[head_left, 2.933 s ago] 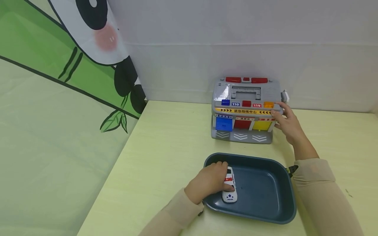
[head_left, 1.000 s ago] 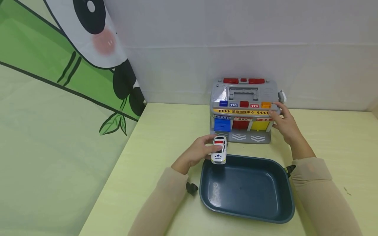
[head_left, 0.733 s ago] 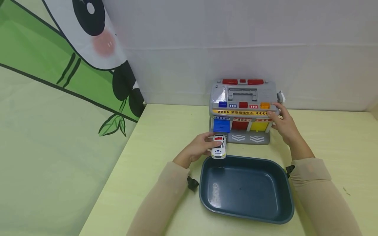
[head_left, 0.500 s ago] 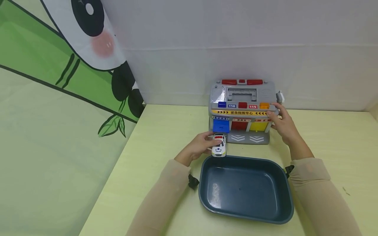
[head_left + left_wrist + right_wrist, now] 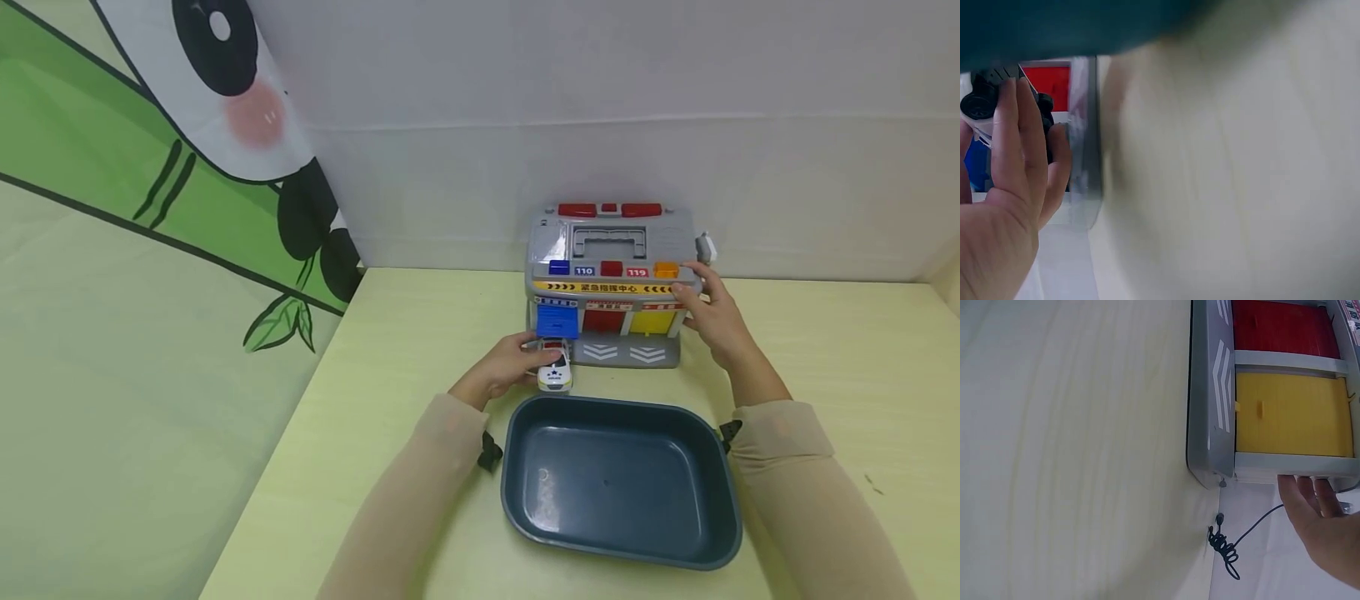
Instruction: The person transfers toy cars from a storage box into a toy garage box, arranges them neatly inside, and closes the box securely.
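My left hand [image 5: 504, 365] pinches a white toy police car [image 5: 555, 380] between thumb and fingers, its hood toward me. The car's far end meets the lower edge of the blue door [image 5: 557, 322] on a grey toy garage [image 5: 609, 220]; whether it lies under that edge, I cannot tell. In the left wrist view the fingers lie along the car's underside, near a black wheel [image 5: 980, 103]. My right hand [image 5: 718, 327] holds the garage's right end, thumb on the front edge. The right wrist view shows those fingers against the wall beside the yellow door [image 5: 1294, 415].
A dark blue tray [image 5: 611, 492] stands just in front of the garage, its back rim near the car. Behind the garage rises a white cloth wall [image 5: 450, 183]. A coiled black cord [image 5: 1225, 550] lies beyond the garage's right end.
My left hand has lifted the police car out of the tray and carried it away from me to the blue door. The right hand keeps its hold on the garage.
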Demonstrator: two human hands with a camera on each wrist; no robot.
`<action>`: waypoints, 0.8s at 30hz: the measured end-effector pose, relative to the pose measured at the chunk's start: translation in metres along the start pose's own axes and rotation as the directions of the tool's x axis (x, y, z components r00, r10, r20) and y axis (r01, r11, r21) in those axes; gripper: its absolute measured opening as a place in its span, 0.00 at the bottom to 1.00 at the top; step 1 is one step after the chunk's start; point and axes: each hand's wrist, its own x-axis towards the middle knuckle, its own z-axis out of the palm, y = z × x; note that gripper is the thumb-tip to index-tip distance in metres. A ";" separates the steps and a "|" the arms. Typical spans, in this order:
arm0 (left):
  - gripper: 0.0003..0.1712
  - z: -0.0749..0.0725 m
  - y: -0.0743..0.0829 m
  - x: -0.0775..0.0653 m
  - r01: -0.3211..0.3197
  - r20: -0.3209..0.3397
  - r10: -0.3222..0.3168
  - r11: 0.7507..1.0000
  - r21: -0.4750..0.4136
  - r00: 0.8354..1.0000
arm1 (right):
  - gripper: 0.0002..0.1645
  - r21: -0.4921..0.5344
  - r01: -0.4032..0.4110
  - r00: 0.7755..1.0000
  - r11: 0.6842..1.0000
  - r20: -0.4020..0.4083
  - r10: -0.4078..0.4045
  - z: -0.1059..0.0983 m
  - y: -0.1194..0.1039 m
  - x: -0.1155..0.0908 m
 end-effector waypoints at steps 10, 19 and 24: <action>0.36 0.001 -0.009 0.016 -0.041 -0.018 0.042 0.996 0.085 0.999 | 0.37 0.005 -0.002 1.000 1.000 0.006 0.002 0.000 0.000 0.001; 0.35 0.006 -0.008 0.019 -0.095 -0.099 0.124 0.961 0.259 0.987 | 0.37 0.011 0.000 1.000 1.000 0.007 0.000 0.002 0.000 0.001; 0.35 0.006 -0.007 0.018 -0.110 -0.173 0.176 0.934 0.339 0.969 | 0.37 0.011 -0.002 1.000 1.000 0.005 0.002 0.002 0.001 0.001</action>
